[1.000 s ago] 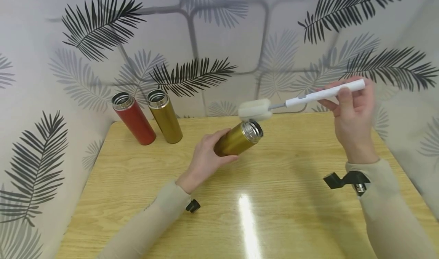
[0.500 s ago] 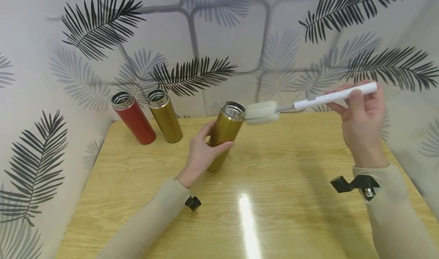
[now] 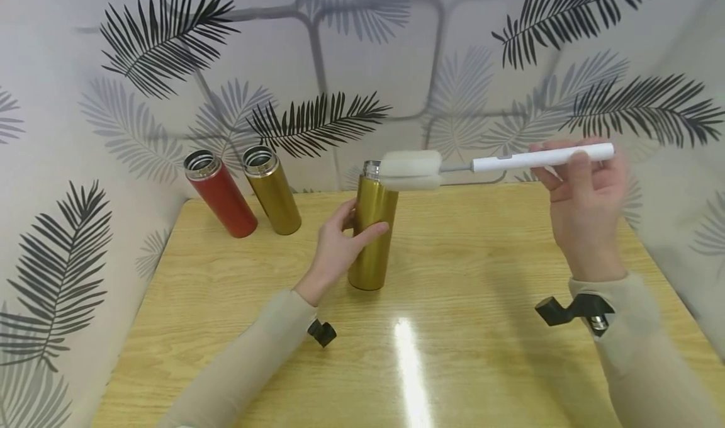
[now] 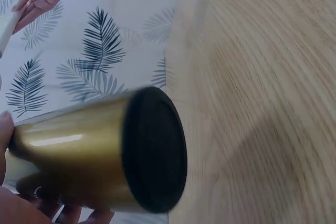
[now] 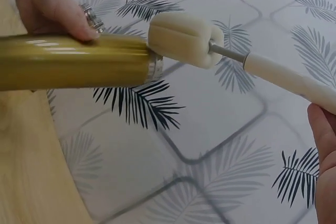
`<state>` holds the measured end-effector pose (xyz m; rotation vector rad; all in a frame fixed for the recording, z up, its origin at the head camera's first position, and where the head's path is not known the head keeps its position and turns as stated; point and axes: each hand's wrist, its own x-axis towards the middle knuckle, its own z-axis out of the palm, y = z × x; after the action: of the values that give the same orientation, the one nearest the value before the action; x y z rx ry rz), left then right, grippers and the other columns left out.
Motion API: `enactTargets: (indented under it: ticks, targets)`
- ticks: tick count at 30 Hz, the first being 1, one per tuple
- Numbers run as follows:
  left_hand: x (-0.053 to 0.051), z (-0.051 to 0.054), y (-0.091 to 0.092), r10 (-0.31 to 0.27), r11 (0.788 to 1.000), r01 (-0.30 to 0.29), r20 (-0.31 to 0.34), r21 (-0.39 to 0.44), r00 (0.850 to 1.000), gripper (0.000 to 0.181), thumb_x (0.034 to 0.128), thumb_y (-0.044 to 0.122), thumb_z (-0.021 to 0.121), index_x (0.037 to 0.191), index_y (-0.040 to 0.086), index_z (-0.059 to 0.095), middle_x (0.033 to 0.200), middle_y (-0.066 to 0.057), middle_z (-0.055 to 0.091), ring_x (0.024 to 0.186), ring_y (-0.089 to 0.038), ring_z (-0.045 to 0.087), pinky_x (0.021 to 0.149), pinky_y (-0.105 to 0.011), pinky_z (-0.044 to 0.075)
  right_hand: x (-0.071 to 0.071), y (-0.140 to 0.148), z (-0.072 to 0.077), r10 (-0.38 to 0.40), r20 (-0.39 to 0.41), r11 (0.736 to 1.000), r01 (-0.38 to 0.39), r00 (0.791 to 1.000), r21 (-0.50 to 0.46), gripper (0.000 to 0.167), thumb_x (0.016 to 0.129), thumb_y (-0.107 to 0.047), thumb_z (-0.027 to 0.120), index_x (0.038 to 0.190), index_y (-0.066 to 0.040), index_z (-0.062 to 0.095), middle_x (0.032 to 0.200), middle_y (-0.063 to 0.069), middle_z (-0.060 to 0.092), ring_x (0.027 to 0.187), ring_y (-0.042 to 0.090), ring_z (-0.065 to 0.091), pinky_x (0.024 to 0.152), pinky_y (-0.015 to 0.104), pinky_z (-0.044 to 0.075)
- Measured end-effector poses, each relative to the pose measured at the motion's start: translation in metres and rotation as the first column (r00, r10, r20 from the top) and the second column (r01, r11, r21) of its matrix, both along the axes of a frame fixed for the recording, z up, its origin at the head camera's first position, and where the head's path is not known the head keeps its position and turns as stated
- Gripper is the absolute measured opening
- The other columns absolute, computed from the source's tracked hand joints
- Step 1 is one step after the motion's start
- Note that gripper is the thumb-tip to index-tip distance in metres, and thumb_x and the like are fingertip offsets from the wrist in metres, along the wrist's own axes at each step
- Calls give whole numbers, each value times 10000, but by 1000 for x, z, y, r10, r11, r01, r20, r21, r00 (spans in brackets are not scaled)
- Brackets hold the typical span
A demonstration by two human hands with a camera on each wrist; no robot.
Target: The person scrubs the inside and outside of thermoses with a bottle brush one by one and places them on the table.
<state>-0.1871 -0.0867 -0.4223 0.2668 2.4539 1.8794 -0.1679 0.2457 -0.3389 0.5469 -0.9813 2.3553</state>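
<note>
My left hand (image 3: 335, 244) grips a gold thermos bottle (image 3: 372, 257) round its body. The bottle stands nearly upright in the head view, and its dark base (image 4: 156, 150) shows in the left wrist view. My right hand (image 3: 590, 211) pinches the white handle of a bottle brush (image 3: 527, 159), held almost level. Its cream sponge head (image 5: 184, 38) is at the bottle's steel mouth (image 5: 154, 67), covering part of the rim in the head view. Whether sponge and rim touch, I cannot tell.
A red thermos bottle (image 3: 223, 198) and a second gold thermos bottle (image 3: 274, 195) stand uncapped at the back left of the wooden table (image 3: 226, 308). Behind the table's far edge rises a leaf-patterned wall (image 3: 374, 63).
The gold bottle has swung from tilted rightward to nearly upright in my left hand. My right hand moved out to the right with the brush, then back left and the sponge rose.
</note>
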Motion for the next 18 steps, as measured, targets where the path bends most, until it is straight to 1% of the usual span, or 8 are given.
enactTargets:
  ticks: [4, 7, 9, 11, 12, 13, 16, 18]
  targets:
    - [-2, -1, -1, -43, 994, 37, 51, 102, 998, 655, 984, 360, 741, 1557, 162, 491, 1366, -93, 651, 1217, -255, 610, 984, -465, 555, 2, 1, -12, -44, 39, 994, 40, 998, 101, 127, 966, 215, 532, 1055, 131, 503, 1007, 325, 699, 973, 412, 729, 898, 475, 602]
    - [-3, 0, -3, -68, 974, 40, 123, 221, 990, 643, 979, 309, 752, 1555, 180, 499, 1420, -70, 623, 1264, -245, 606, 1050, -466, 520, 5, 9, -22, -76, 64, 968, 58, 995, 243, 144, 933, 252, 545, 1017, 136, 528, 986, 280, 712, 896, 348, 749, 833, 434, 624]
    - [-5, 2, -5, -74, 961, 26, 163, 277, 984, 646, 962, 278, 774, 1545, 179, 516, 1448, -70, 612, 1288, -258, 605, 1079, -475, 501, 8, 16, -28, -101, 72, 928, 68, 992, 366, 149, 911, 257, 584, 1011, 157, 535, 989, 240, 723, 834, 293, 754, 792, 381, 633]
    - [-7, 2, -7, -62, 961, 10, 179, 277, 982, 653, 950, 283, 788, 1537, 167, 527, 1460, -74, 609, 1296, -262, 607, 1078, -470, 505, 11, 23, -33, -147, 78, 849, 86, 986, 521, 169, 894, 231, 644, 1020, 181, 543, 1014, 187, 735, 788, 224, 752, 747, 315, 631]
    - [-8, 3, -8, -53, 964, 3, 181, 265, 982, 654, 946, 291, 793, 1532, 162, 534, 1459, -81, 613, 1292, -266, 614, 1067, -475, 514, 13, 26, -35, -184, 60, 778, 108, 981, 619, 201, 876, 235, 668, 1032, 185, 552, 1032, 139, 736, 800, 181, 744, 742, 274, 623]
    - [-8, 3, -9, -44, 967, -4, 183, 256, 982, 653, 944, 299, 796, 1528, 156, 540, 1458, -86, 616, 1290, -267, 618, 1059, -472, 521, 14, 29, -37, -224, 22, 685, 141, 974, 715, 238, 848, 244, 695, 1038, 187, 564, 1047, 81, 740, 818, 138, 730, 750, 232, 609]
    - [-9, 5, -10, -29, 970, -16, 182, 243, 983, 634, 958, 303, 781, 1520, 129, 546, 1444, -106, 628, 1274, -271, 631, 1042, -466, 535, 12, 34, -42, -319, -193, 324, 297, 928, 898, 236, 923, 8, 770, 1096, 118, 652, 1039, 7, 738, 896, -9, 665, 817, 132, 530]
    - [-8, 6, -11, -38, 967, -10, 184, 254, 982, 606, 980, 297, 755, 1520, 124, 543, 1426, -112, 639, 1252, -273, 641, 1025, -462, 545, 8, 34, -45, -307, -350, 115, 399, 885, 910, 314, 986, -224, 742, 1158, 38, 715, 1018, -1, 732, 912, -9, 615, 829, 118, 461]
